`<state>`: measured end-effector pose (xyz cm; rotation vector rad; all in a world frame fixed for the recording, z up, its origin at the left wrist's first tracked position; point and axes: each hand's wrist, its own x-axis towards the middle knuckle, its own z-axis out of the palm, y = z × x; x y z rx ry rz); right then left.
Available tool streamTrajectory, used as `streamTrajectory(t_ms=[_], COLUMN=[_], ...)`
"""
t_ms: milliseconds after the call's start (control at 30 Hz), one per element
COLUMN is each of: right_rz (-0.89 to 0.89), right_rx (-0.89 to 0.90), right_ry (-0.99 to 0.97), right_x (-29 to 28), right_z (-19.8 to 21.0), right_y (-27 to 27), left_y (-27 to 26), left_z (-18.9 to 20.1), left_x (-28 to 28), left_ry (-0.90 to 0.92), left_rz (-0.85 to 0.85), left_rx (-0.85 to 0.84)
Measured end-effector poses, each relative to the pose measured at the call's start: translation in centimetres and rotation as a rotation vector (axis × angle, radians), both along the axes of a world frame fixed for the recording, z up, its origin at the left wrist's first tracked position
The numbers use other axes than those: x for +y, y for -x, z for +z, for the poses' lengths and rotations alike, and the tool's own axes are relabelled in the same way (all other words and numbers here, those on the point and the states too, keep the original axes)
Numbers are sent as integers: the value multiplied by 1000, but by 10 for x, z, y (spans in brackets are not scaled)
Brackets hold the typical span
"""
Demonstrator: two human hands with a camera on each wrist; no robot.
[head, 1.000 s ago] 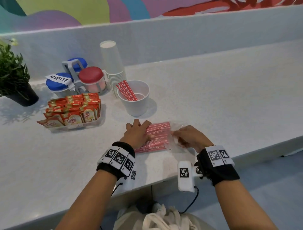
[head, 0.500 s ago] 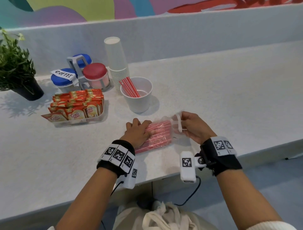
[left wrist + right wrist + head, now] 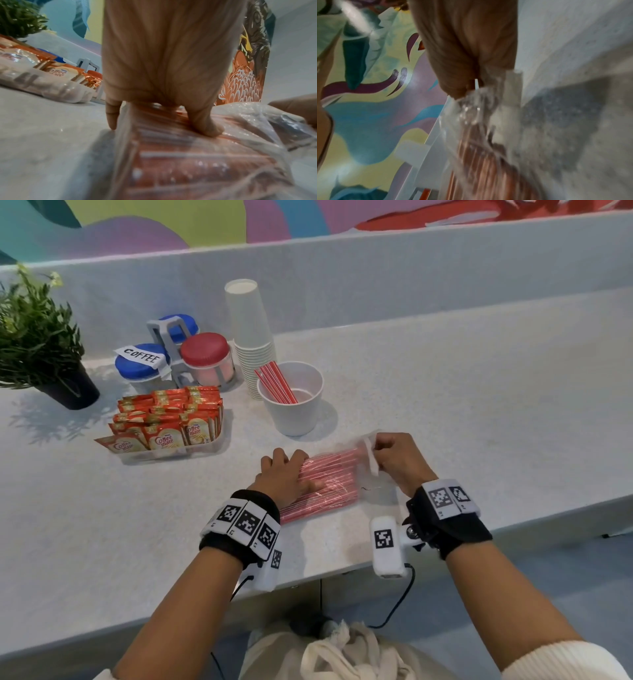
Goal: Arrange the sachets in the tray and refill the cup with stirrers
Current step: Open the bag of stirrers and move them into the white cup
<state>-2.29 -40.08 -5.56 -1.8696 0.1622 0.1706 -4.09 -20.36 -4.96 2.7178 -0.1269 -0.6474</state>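
A clear plastic bag of red-and-white stirrers [image 3: 329, 481] lies on the counter near its front edge. My left hand [image 3: 287, 474] presses flat on the bag's left half, fingers spread [image 3: 205, 125]. My right hand [image 3: 394, 457] pinches the bag's open end [image 3: 476, 86] and lifts it off the counter. Behind the bag stands a white paper cup [image 3: 294, 402] with a few stirrers leaning inside. Left of the cup, a clear tray [image 3: 171, 453] holds rows of orange creamer sachets [image 3: 168, 416].
A stack of paper cups [image 3: 250, 337] stands behind the stirrer cup. A caddy with blue- and red-lidded jars [image 3: 178, 357] and a "COFFEE" label sits at the back left, beside a potted plant [image 3: 37, 344]. The counter's raised back wall [image 3: 411, 268] runs across.
My right hand has raised the bag's open end up and away from the counter, stretching the plastic. My left hand stays pressed on the bag.
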Motion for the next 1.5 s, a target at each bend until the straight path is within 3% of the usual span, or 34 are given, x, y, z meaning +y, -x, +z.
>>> streamTrajectory(t_ms=[100, 267, 567, 733, 967, 1067, 1167, 1367, 1500], right_rz=[2, 74, -66, 2, -71, -6, 66, -118, -125], right_rx=[56, 145, -43, -90, -215, -178, -127, -221, -313], right_ry=[-84, 23, -210, -310, -330, -390, -310, -136, -244], right_x=[-8, 4, -2, 9, 3, 10, 27, 33, 34], right_z=[5, -7, 12, 21, 39, 34, 19, 30, 37], right_y=[0, -7, -5, -5, -16, -14, -7, -16, -21], left_y=[-2, 0, 0, -7, -12, -11, -10, -7, -5], left_z=[1, -3, 5, 16, 3, -1, -1, 4, 13], left_x=[1, -4, 14, -14, -32, -33, -35, -22, -15], left_ry=[-21, -41, -205, 122, 32, 40, 54, 263, 313], left_rz=[-2, 15, -38, -92, -124, -102, -77, 8, -64], left_rx=[26, -11, -13, -263, -228, -240, -242, -164, -70])
